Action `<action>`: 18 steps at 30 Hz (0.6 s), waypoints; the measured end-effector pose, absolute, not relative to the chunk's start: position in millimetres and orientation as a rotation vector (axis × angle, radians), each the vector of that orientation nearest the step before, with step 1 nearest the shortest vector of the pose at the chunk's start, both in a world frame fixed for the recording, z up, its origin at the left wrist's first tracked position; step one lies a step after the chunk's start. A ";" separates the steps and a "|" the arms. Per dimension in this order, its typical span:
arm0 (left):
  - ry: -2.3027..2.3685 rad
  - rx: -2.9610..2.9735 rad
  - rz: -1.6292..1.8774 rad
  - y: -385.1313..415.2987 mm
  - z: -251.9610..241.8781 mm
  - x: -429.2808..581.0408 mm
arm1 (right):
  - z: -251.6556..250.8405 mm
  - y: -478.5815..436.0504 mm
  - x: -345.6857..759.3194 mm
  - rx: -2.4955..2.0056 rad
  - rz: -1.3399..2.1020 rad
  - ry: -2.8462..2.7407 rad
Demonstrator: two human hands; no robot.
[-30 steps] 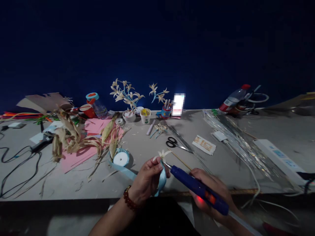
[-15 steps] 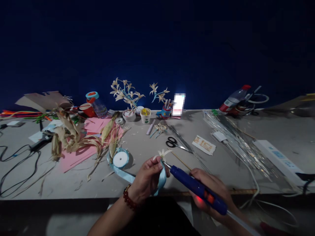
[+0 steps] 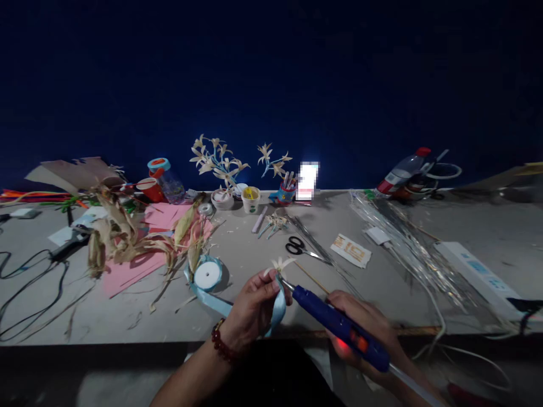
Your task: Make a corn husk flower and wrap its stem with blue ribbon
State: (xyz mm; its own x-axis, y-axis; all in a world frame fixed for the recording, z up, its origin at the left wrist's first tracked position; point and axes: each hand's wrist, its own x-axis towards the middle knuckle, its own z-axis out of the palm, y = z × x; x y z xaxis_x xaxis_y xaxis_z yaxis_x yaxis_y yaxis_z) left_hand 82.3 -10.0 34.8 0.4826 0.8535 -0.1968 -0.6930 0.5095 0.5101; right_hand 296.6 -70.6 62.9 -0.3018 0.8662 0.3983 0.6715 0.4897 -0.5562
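My left hand (image 3: 252,310), with a red bead bracelet at the wrist, is closed on a small pale husk flower (image 3: 281,264) and a strip of light blue ribbon (image 3: 279,305). The ribbon trails left across the table to a ribbon spool (image 3: 207,274). My right hand (image 3: 365,327) grips a blue glue gun (image 3: 339,327) whose red light glows. Its metal tip touches the base of the flower, just right of my left fingers. Both hands hover over the table's near edge.
Dried corn husks (image 3: 127,237) lie on pink paper (image 3: 139,263) at left, with black cables (image 3: 25,282) beyond. Black scissors (image 3: 302,248), a thin stick (image 3: 311,276), small cups (image 3: 250,199), finished husk flower sprays (image 3: 218,158), a bottle (image 3: 403,169) and a white power strip (image 3: 479,274) crowd the grey table (image 3: 382,282).
Almost nothing has moved. The ribbon spool has shifted slightly left, and the glue gun and my right hand have edged a little left toward the flower.
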 end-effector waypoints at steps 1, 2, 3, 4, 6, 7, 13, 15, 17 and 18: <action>0.464 0.391 0.972 -10.0 34.8 82.2 | 62.8 -70.2 296.4 -1.258 0.356 -2.076; 0.465 0.391 0.971 -9.9 35.1 82.0 | 62.4 -70.0 296.2 -1.256 0.337 -2.080; 0.466 0.389 0.971 -9.7 35.6 81.9 | 61.8 -70.0 296.2 -1.257 0.317 -2.080; 0.467 0.388 0.972 -9.6 36.2 81.9 | 61.0 -70.2 296.3 -1.260 0.294 -2.078; 0.463 0.394 0.981 -9.3 37.6 82.0 | 59.2 -70.8 297.0 -1.274 0.248 -2.066; 0.460 0.403 0.988 -9.3 38.2 82.1 | 58.4 -71.2 297.5 -1.282 0.226 -2.058; 0.457 0.427 0.982 -10.5 39.2 82.8 | 54.7 -71.2 295.0 -1.272 0.152 -2.041; 0.457 0.419 0.984 -10.8 39.1 82.6 | 53.3 -70.2 293.1 -1.257 0.123 -2.020; 0.459 0.425 0.976 -10.7 38.7 82.2 | 51.4 -69.0 293.8 -1.218 0.090 -2.031; 0.457 0.435 0.971 -10.5 38.5 82.0 | 50.0 -68.3 295.7 -1.203 0.062 -2.036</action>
